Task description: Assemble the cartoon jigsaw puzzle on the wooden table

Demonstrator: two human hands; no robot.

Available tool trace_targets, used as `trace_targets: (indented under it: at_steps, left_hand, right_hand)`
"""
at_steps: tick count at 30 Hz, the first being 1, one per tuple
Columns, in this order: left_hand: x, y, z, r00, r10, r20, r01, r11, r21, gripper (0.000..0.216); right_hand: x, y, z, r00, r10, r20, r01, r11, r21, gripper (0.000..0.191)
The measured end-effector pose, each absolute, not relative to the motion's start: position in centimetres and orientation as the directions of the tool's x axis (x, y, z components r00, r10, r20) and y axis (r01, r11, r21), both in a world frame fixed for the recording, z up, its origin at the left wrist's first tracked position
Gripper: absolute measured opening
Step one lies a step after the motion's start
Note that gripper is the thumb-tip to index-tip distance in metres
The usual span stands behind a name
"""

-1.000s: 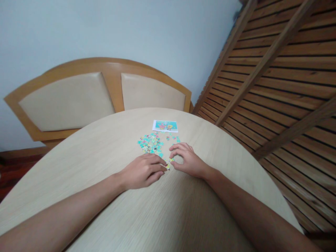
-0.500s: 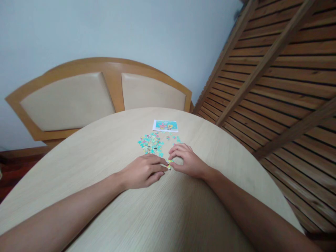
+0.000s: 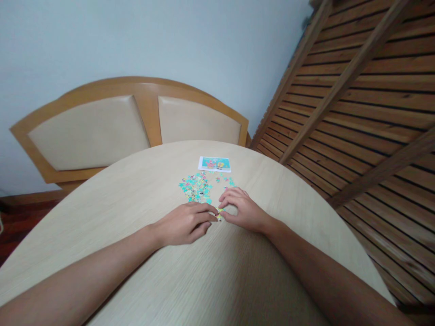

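Both my hands rest on a round pale wooden table (image 3: 210,280) and meet at a few small yellow-green puzzle pieces (image 3: 219,213). My left hand (image 3: 185,222) has its fingers curled and its fingertips pinched on those pieces. My right hand (image 3: 242,209) pinches the same pieces from the other side, thumb and fingers bent. Just beyond my hands lies a loose heap of turquoise puzzle pieces (image 3: 196,186). Farther back lies a small reference picture card (image 3: 215,163).
A wooden bench with two beige padded back panels (image 3: 125,127) stands behind the table against a pale blue wall. A slatted wooden partition (image 3: 367,104) runs along the right. A few stray pieces (image 3: 228,181) lie right of the heap.
My two hands have drawn slightly closer together around the small pieces. The view has tipped a little, so everything sits slightly lower in the picture.
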State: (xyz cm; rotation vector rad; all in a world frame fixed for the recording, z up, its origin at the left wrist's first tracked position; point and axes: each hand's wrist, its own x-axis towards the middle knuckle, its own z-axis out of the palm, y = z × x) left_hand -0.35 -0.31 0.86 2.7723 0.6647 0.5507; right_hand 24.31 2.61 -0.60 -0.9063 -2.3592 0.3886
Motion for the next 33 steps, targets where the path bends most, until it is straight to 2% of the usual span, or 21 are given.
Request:
trace_targets:
  at_steps: [6, 10, 12, 15, 19, 25, 33]
  left_hand:
    - [-0.3, -0.1, 0.7, 0.768, 0.515, 0.380, 0.399, -0.849, 0.345, 0.030]
    - [-1.3, 1.1, 0.4, 0.489, 0.720, 0.492, 0.665, -0.673, 0.324, 0.020]
    - [-2.0, 1.8, 0.1, 0.369, 0.796, 0.480, 0.775, -0.549, 0.313, 0.020]
    - [-2.8, 2.7, -0.3, 0.322, 0.848, 0.420, 0.842, -0.460, 0.283, 0.024]
    - [-2.9, 2.9, -0.6, 0.325, 0.867, 0.379, 0.857, -0.439, 0.269, 0.023]
    - [-3.0, 2.9, -0.7, 0.348, 0.854, 0.387, 0.822, -0.476, 0.313, 0.019]
    - [-3.3, 3.5, -0.9, 0.249, 0.890, 0.381, 0.779, -0.418, 0.467, 0.018]
  right_hand:
    - [24.2, 2.6, -0.5, -0.601, 0.679, 0.421, 0.522, 0.733, -0.436, 0.011]
    - [24.4, 3.0, -0.9, -0.553, 0.694, 0.461, 0.538, 0.720, -0.439, 0.009]
    - [24.5, 3.1, -1.0, -0.532, 0.712, 0.459, 0.557, 0.702, -0.444, 0.008]
    - [24.5, 3.3, -1.0, -0.518, 0.723, 0.457, 0.571, 0.690, -0.445, 0.009]
    - [24.5, 3.1, -0.8, -0.583, 0.665, 0.467, 0.512, 0.747, -0.423, 0.012]
    - [24.5, 2.7, -0.5, -0.688, 0.613, 0.389, 0.474, 0.785, -0.399, 0.014]
    - [24.5, 2.8, -0.6, -0.679, 0.614, 0.403, 0.473, 0.785, -0.399, 0.011]
